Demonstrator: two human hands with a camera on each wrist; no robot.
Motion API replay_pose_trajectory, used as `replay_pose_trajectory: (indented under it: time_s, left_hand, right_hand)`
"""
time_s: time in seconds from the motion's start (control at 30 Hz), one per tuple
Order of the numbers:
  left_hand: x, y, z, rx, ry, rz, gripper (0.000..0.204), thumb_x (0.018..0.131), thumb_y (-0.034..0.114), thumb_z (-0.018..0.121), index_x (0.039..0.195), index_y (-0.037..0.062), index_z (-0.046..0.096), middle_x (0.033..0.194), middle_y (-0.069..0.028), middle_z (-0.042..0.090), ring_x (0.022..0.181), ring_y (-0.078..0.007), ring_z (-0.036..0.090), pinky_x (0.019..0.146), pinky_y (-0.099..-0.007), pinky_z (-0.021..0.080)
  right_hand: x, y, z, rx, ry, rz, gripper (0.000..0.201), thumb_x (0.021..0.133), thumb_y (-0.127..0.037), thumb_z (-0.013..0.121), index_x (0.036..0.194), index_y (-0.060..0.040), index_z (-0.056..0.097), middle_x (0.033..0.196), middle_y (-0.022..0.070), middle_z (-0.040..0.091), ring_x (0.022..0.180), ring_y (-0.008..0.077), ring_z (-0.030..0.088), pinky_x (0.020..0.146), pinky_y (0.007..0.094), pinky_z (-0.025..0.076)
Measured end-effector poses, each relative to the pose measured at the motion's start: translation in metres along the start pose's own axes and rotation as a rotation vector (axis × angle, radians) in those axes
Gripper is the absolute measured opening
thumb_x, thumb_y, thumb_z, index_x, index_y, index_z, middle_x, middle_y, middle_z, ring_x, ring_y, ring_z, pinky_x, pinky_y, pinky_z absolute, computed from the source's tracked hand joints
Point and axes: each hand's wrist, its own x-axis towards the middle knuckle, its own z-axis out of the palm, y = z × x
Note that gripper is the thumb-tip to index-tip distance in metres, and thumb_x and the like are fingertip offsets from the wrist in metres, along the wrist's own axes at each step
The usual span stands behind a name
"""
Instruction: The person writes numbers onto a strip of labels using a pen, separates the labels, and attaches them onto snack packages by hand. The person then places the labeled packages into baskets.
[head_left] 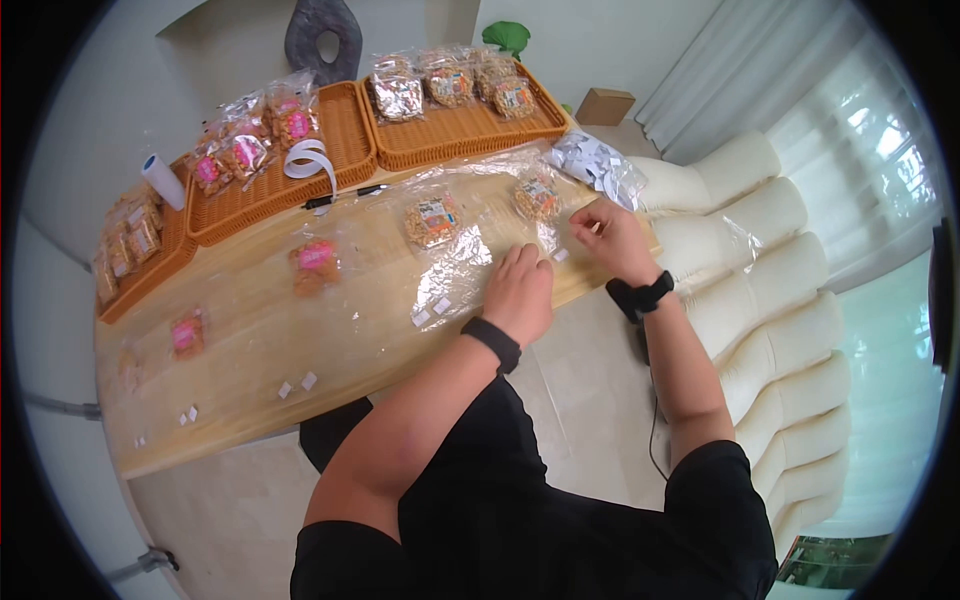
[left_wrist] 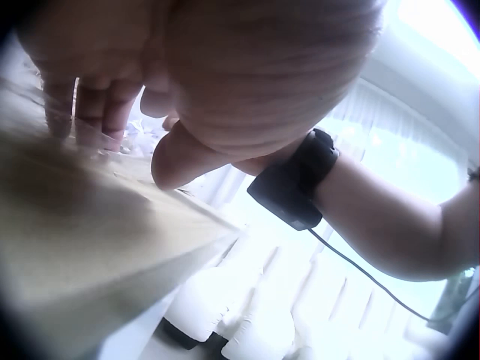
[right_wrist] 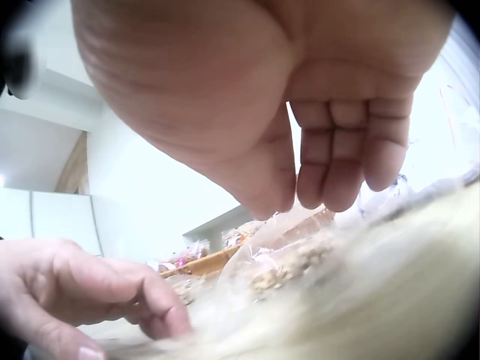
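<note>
My left hand (head_left: 520, 292) rests near the table's front edge, its fingers reaching down onto clear plastic film, as the left wrist view also shows. To its right, my right hand (head_left: 612, 238) has its fingers curled. In the right wrist view its thumb and forefinger (right_wrist: 279, 201) meet at the raised edge of a clear plastic bag (right_wrist: 259, 247). Inside that bag lies a labelled clump of nutty snack (head_left: 537, 197). Another labelled snack (head_left: 432, 222) in clear plastic lies left of it. A small white square (head_left: 560, 255) sits between the hands.
Pink-labelled snacks (head_left: 316, 262) and small white squares (head_left: 309, 380) lie further left on the wooden table (head_left: 240, 345). Wicker trays (head_left: 470, 150) with packed snacks line the back, beside a white strip roll (head_left: 308, 160) and black pen (head_left: 330, 198). Crumpled silvery plastic (head_left: 600, 165) covers the right corner.
</note>
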Motion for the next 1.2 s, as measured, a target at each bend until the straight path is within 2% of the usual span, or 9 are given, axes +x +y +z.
replay_pose_trajectory:
  time_s: [0.03, 0.07, 0.13, 0.23, 0.47, 0.7, 0.87, 1.0, 1.2]
  left_hand:
    - [-0.006, 0.001, 0.003, 0.006, 0.036, 0.036, 0.013, 0.079, 0.001, 0.061, 0.090, -0.0034, 0.066, 0.107, -0.0178, 0.058, 0.108, -0.0342, 0.054, 0.095, -0.0433, 0.044]
    - [-0.012, 0.002, 0.005, 0.011, 0.072, 0.072, 0.017, 0.077, 0.001, 0.059, 0.092, -0.0036, 0.066, 0.107, -0.0173, 0.058, 0.108, -0.0334, 0.054, 0.095, -0.0424, 0.043]
    - [-0.023, 0.005, 0.006, 0.009, 0.117, 0.082, 0.016, 0.078, -0.001, 0.058, 0.091, -0.0059, 0.064, 0.116, -0.0204, 0.058, 0.115, -0.0356, 0.053, 0.101, -0.0431, 0.042]
    - [-0.029, 0.008, 0.000, 0.038, 0.121, 0.107, 0.017, 0.078, -0.002, 0.058, 0.092, -0.0076, 0.064, 0.124, -0.0231, 0.056, 0.122, -0.0370, 0.051, 0.107, -0.0440, 0.040]
    - [-0.029, 0.003, 0.005, 0.081, 0.097, 0.100, 0.026, 0.079, 0.008, 0.069, 0.099, -0.0079, 0.065, 0.135, -0.0217, 0.053, 0.127, -0.0370, 0.049, 0.108, -0.0458, 0.040]
    - [-0.029, 0.003, 0.000, 0.062, 0.081, 0.099, 0.029, 0.078, 0.011, 0.072, 0.099, -0.0073, 0.065, 0.135, -0.0214, 0.054, 0.125, -0.0369, 0.050, 0.107, -0.0461, 0.040]
    - [-0.019, 0.009, -0.002, 0.078, 0.060, 0.129, 0.027, 0.077, 0.015, 0.074, 0.094, -0.0033, 0.066, 0.136, -0.0185, 0.055, 0.116, -0.0333, 0.052, 0.099, -0.0442, 0.041]
    - [-0.014, 0.006, 0.003, 0.137, 0.041, 0.164, 0.025, 0.076, 0.020, 0.076, 0.090, 0.0006, 0.067, 0.137, -0.0153, 0.056, 0.111, -0.0296, 0.051, 0.094, -0.0421, 0.040]
    - [-0.017, 0.006, 0.003, 0.224, -0.003, 0.164, 0.031, 0.075, 0.022, 0.077, 0.095, 0.0005, 0.068, 0.141, -0.0142, 0.053, 0.116, -0.0305, 0.049, 0.098, -0.0430, 0.038]
  right_hand:
    - [-0.008, -0.007, 0.002, -0.081, 0.068, -0.105, 0.011, 0.082, -0.005, 0.073, 0.093, -0.0031, 0.071, 0.088, 0.0089, 0.065, 0.081, 0.0230, 0.064, 0.072, 0.0349, 0.051]
    - [-0.015, -0.011, 0.003, -0.082, 0.068, -0.091, 0.011, 0.082, -0.005, 0.073, 0.093, -0.0031, 0.071, 0.088, 0.0089, 0.065, 0.081, 0.0230, 0.064, 0.072, 0.0349, 0.051]
    - [-0.024, -0.015, 0.004, -0.246, 0.254, -0.084, 0.011, 0.081, -0.003, 0.073, 0.092, -0.0030, 0.070, 0.090, 0.0100, 0.064, 0.088, 0.0281, 0.063, 0.077, 0.0364, 0.051]
    - [-0.027, -0.015, 0.007, -0.109, 0.156, -0.225, 0.011, 0.079, -0.003, 0.073, 0.090, -0.0040, 0.070, 0.087, 0.0119, 0.064, 0.088, 0.0318, 0.062, 0.076, 0.0397, 0.051]
    - [-0.035, -0.002, 0.022, -0.098, -0.026, -0.026, 0.008, 0.083, -0.008, 0.072, 0.089, -0.0038, 0.071, 0.085, 0.0113, 0.063, 0.085, 0.0310, 0.063, 0.074, 0.0397, 0.052]
    - [-0.041, -0.001, 0.019, -0.090, -0.002, 0.043, 0.009, 0.082, -0.008, 0.073, 0.089, -0.0038, 0.071, 0.082, 0.0113, 0.062, 0.084, 0.0310, 0.063, 0.073, 0.0398, 0.051]
    - [-0.036, -0.005, 0.027, -0.077, 0.091, -0.078, 0.009, 0.082, -0.007, 0.072, 0.089, -0.0042, 0.071, 0.082, 0.0122, 0.062, 0.084, 0.0327, 0.062, 0.074, 0.0413, 0.050]
    - [-0.036, 0.000, 0.032, -0.067, 0.029, -0.094, 0.009, 0.082, -0.006, 0.072, 0.090, -0.0045, 0.071, 0.084, 0.0123, 0.063, 0.084, 0.0331, 0.062, 0.074, 0.0413, 0.050]
    - [-0.038, 0.001, 0.031, -0.001, 0.014, -0.017, 0.010, 0.082, -0.005, 0.073, 0.092, -0.0047, 0.070, 0.086, 0.0117, 0.063, 0.084, 0.0316, 0.062, 0.074, 0.0395, 0.051]
